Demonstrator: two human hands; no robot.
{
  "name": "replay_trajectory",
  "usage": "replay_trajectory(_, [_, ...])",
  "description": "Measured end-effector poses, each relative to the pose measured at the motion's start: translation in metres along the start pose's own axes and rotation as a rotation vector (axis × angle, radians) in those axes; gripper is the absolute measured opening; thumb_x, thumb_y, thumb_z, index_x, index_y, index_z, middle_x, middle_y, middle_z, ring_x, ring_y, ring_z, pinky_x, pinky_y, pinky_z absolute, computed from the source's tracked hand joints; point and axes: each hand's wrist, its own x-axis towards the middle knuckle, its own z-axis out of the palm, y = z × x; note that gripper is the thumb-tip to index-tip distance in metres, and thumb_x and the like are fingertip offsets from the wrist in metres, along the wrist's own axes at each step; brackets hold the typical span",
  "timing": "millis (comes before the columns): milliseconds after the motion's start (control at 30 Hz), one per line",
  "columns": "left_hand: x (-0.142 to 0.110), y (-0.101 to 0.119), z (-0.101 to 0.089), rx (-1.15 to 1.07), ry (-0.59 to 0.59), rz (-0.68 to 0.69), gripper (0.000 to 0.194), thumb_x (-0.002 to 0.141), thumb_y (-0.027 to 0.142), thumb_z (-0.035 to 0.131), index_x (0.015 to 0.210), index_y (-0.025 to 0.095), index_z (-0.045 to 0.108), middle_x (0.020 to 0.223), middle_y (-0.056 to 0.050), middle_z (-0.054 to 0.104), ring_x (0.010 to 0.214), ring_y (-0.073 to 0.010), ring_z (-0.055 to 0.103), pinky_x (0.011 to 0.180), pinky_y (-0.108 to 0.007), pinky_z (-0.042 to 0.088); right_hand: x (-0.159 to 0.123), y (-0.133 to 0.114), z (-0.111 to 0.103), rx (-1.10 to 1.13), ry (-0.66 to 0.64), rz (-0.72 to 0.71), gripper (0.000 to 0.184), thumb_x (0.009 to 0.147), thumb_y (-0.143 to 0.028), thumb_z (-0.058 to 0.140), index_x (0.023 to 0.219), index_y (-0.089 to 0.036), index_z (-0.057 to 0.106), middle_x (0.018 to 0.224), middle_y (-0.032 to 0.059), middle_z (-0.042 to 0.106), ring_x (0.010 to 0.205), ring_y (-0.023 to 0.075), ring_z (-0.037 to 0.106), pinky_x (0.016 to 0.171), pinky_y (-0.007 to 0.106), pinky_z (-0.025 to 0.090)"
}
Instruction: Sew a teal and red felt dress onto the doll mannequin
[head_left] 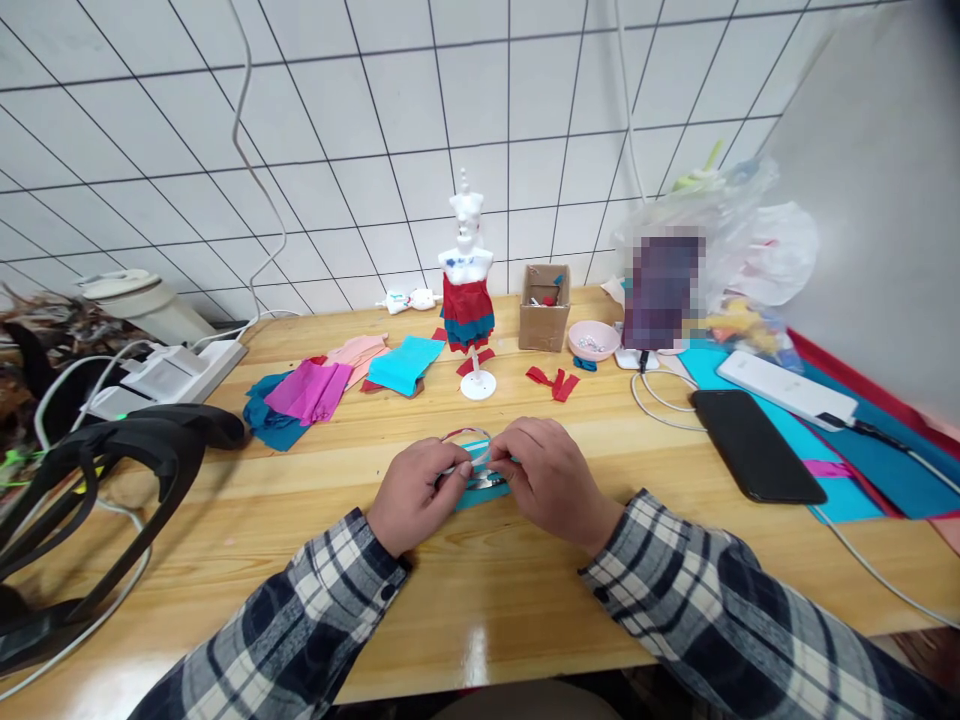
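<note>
In the middle of the wooden table [480,590], both hands meet over a small piece of light-blue crepe paper [482,495]. My left hand [424,490] is closed, thumb against fingers, on a thin pale ring that looks like a roll of tape [466,434]. At the right side of this roll, my right hand [551,480] pinches with thumb and forefinger; the bit between the fingertips is too small to make out. A small shiny silver item [484,480] lies on the blue paper, partly hidden by the hands.
Behind stands a white mini mannequin [466,265] in red and blue paper. Crepe sheets [311,390] lie left, beside a black headset strap [161,470]. Rightward are a cardboard box [544,325], pink bowl [592,340], red scraps [553,382], black phone [757,445] and white power bank [786,386].
</note>
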Motion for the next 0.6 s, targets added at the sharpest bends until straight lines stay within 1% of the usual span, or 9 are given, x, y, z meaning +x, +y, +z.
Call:
replay_trajectory(100, [0.0, 0.005, 0.004, -0.008, 0.034, -0.042, 0.026, 0.091, 0.031, 0.044, 0.076, 0.019, 0.063, 0.067, -0.002, 0.063, 0.065, -0.016, 0.057, 0.062, -0.026, 0.042, 0.0, -0.001, 0.001, -0.023, -0.018, -0.026, 0.02, 0.097, -0.03, 0.044, 0.084, -0.019, 0.056, 0.082, 0.0049, 0.062, 0.08, 0.02, 0.052, 0.073, 0.034, 0.034])
replay_trajectory(233, [0.003, 0.004, 0.006, -0.142, 0.081, -0.17, 0.027, 0.089, 0.031, 0.044, 0.069, 0.019, 0.058, 0.062, 0.001, 0.059, 0.06, -0.0141, 0.054, 0.058, -0.025, 0.041, -0.001, -0.006, 0.003, 0.011, -0.01, -0.026, 0.019, 0.096, -0.028, 0.045, 0.082, -0.02, 0.054, 0.08, 0.0042, 0.061, 0.078, 0.0197, 0.052, 0.071, 0.034, 0.035])
replay_trajectory(267, [0.005, -0.002, 0.003, -0.162, 0.128, -0.224, 0.028, 0.089, 0.031, 0.043, 0.068, 0.019, 0.056, 0.061, 0.001, 0.057, 0.059, -0.0139, 0.053, 0.057, -0.025, 0.041, -0.001, -0.007, 0.002, 0.045, 0.009, -0.009, 0.019, 0.096, -0.027, 0.045, 0.081, -0.02, 0.054, 0.079, 0.004, 0.06, 0.077, 0.0192, 0.052, 0.07, 0.033, 0.035])
replay_trajectory(333, [0.007, -0.022, -0.007, -0.151, 0.292, -0.354, 0.027, 0.089, 0.029, 0.04, 0.068, 0.019, 0.054, 0.063, 0.001, 0.057, 0.061, -0.0146, 0.053, 0.058, -0.025, 0.042, 0.002, -0.003, -0.004, 0.132, 0.077, 0.065, 0.018, 0.094, -0.027, 0.047, 0.08, -0.02, 0.054, 0.078, 0.0036, 0.059, 0.075, 0.0183, 0.052, 0.069, 0.032, 0.037])
replay_trajectory(400, [0.008, -0.048, -0.021, -0.036, 0.431, -0.412, 0.027, 0.09, 0.032, 0.039, 0.076, 0.018, 0.057, 0.072, -0.001, 0.063, 0.069, -0.0166, 0.057, 0.065, -0.027, 0.044, 0.005, 0.008, -0.014, 0.236, 0.125, 0.21, 0.016, 0.09, -0.03, 0.052, 0.079, -0.02, 0.056, 0.075, 0.0027, 0.059, 0.072, 0.0172, 0.052, 0.066, 0.031, 0.039])
replay_trajectory(433, [0.009, -0.061, -0.028, 0.049, 0.435, -0.416, 0.029, 0.091, 0.035, 0.039, 0.082, 0.018, 0.061, 0.078, -0.003, 0.066, 0.075, -0.0186, 0.059, 0.069, -0.029, 0.045, 0.007, 0.017, -0.02, 0.296, 0.122, 0.314, 0.015, 0.087, -0.031, 0.055, 0.077, -0.02, 0.057, 0.073, 0.0019, 0.058, 0.069, 0.0164, 0.052, 0.063, 0.029, 0.039])
replay_trajectory(467, [0.009, -0.073, -0.034, 0.158, 0.384, -0.398, 0.032, 0.091, 0.039, 0.041, 0.086, 0.018, 0.065, 0.084, -0.005, 0.069, 0.081, -0.0208, 0.061, 0.074, -0.031, 0.045, 0.009, 0.027, -0.027, 0.365, 0.069, 0.425, 0.016, 0.084, -0.033, 0.058, 0.076, -0.02, 0.059, 0.071, 0.0008, 0.058, 0.065, 0.0153, 0.052, 0.06, 0.028, 0.038])
replay_trajectory(533, [0.011, -0.09, -0.041, 0.355, 0.241, -0.349, 0.034, 0.089, 0.042, 0.046, 0.088, 0.017, 0.07, 0.092, -0.01, 0.07, 0.091, -0.0252, 0.061, 0.082, -0.036, 0.044, 0.011, 0.049, -0.042, 0.531, -0.066, 0.649, 0.022, 0.075, -0.039, 0.066, 0.072, -0.018, 0.06, 0.066, -0.001, 0.057, 0.057, 0.0123, 0.048, 0.053, 0.026, 0.034])
replay_trajectory(600, [0.012, -0.095, -0.042, 0.486, 0.1, -0.348, 0.036, 0.087, 0.045, 0.048, 0.088, 0.017, 0.071, 0.091, -0.012, 0.071, 0.091, -0.0274, 0.061, 0.082, -0.037, 0.043, 0.01, 0.066, -0.053, 0.682, -0.145, 0.852, 0.029, 0.069, -0.045, 0.069, 0.076, -0.018, 0.061, 0.06, -0.0048, 0.051, 0.047, 0.0079, 0.035, 0.045, 0.023, 0.023])
